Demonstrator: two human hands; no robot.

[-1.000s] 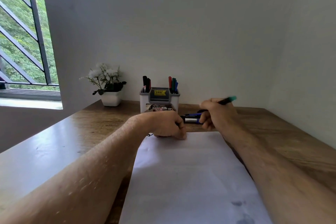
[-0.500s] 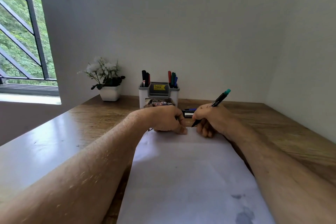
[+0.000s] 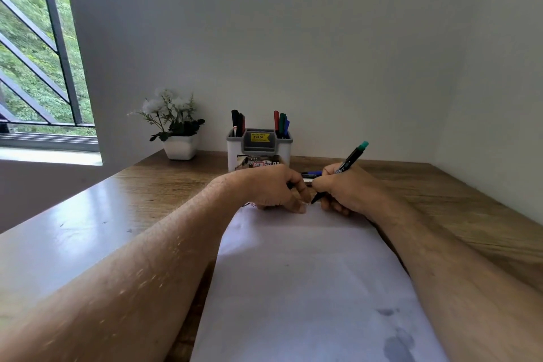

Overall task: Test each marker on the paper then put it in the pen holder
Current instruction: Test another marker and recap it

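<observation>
Wooden desk point(image 3: 440, 203) by a white wall: right hand point(image 3: 349, 191) pinches a marker point(image 3: 351, 158), tip down-left at the paper's point(image 3: 308, 273) far edge, its green end tilted up-right; left hand point(image 3: 273, 188), fingers curled, pins the paper just beside; holder point(image 3: 286, 145) stands behind.

Bare forearms point(image 3: 152, 258), no sleeves.

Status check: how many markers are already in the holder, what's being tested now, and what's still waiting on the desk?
Done: about six markers stand in the pen holder, three per side. In hand: the right hand holds the green-ended marker, tip down at the far edge of the paper; the left hand rests on that edge. Left: a blue marker lies behind the hands; any others are hidden.
</observation>
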